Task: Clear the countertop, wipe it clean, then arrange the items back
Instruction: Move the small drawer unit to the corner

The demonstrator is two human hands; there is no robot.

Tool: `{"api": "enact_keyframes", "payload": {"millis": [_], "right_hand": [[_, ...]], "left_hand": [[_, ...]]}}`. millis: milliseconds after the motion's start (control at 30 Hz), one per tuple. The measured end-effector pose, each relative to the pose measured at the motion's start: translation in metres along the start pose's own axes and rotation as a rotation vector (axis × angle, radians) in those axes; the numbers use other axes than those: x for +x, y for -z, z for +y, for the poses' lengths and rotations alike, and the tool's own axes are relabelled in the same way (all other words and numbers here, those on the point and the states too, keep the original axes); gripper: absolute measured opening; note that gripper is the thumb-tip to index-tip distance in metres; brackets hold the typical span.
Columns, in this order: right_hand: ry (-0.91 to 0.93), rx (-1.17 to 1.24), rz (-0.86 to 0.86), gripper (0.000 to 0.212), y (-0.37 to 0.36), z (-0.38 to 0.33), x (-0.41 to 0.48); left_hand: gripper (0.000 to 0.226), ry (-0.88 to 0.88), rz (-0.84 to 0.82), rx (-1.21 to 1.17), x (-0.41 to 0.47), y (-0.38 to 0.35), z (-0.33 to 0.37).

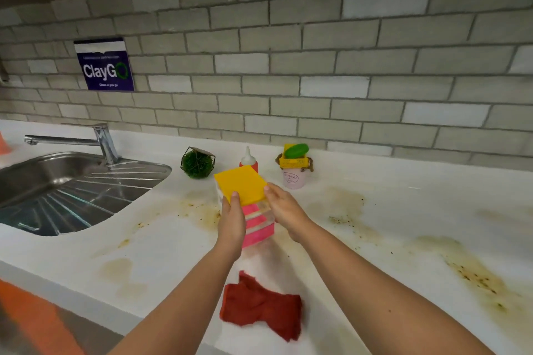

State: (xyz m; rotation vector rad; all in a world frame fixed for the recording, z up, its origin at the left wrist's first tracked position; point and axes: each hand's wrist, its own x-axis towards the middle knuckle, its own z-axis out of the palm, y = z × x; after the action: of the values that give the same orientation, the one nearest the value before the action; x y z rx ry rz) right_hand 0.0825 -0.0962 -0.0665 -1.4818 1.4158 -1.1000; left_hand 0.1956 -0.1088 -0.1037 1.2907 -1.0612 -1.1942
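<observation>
A small drawer box [258, 223] with a yellow top and pink drawers is in the middle of the view, above the white countertop [161, 242]. My left hand [230, 222] grips its left side with the thumb on the yellow top. My right hand [284, 210] grips its right side. Whether the box touches the counter is hidden by my hands. A crumpled red cloth [261, 307] lies on the counter near the front edge, under my forearms. Yellow-brown stains [473, 271] mark the counter at the right and around the box.
Behind the box stand a red squeeze bottle [248, 160], a green ball plant in a wire frame [197, 163], and a pink cup [294, 177] carrying a yellow and green holder. A steel sink [72, 190] with a tap [101, 138] fills the left. A tiled wall runs behind.
</observation>
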Motion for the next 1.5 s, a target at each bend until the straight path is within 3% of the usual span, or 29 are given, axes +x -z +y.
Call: {"api": "enact_keyframes", "payload": {"millis": [67, 200, 333, 533, 767, 967, 1500], "right_hand": [[-0.018, -0.023, 0.079, 0.039, 0.027, 0.004, -0.012], [-0.059, -0.046, 0.216, 0.04, 0.085, 0.019, -0.037], [-0.091, -0.062, 0.356, 0.039, 0.153, 0.032, -0.071], [-0.122, -0.108, 0.524, 0.038, 0.262, 0.055, -0.137], [-0.164, -0.154, 0.699, 0.038, 0.379, 0.084, -0.222], [-0.201, -0.177, 0.801, 0.036, 0.454, 0.103, -0.284], [-0.252, -0.223, 1.079, 0.035, 0.604, 0.118, -0.327]], "left_hand": [[0.091, -0.001, -0.048, 0.014, -0.01, -0.028, 0.003], [0.08, -0.005, -0.141, 0.011, -0.039, -0.09, 0.01], [0.093, 0.005, -0.263, 0.003, -0.065, -0.162, 0.008], [0.071, 0.055, -0.443, 0.007, -0.136, -0.272, 0.01], [0.093, 0.123, -0.623, -0.047, -0.209, -0.4, -0.012], [0.057, 0.141, -0.733, -0.043, -0.279, -0.469, -0.009], [0.055, 0.11, -1.094, -0.077, -0.328, -0.619, 0.016]]}}
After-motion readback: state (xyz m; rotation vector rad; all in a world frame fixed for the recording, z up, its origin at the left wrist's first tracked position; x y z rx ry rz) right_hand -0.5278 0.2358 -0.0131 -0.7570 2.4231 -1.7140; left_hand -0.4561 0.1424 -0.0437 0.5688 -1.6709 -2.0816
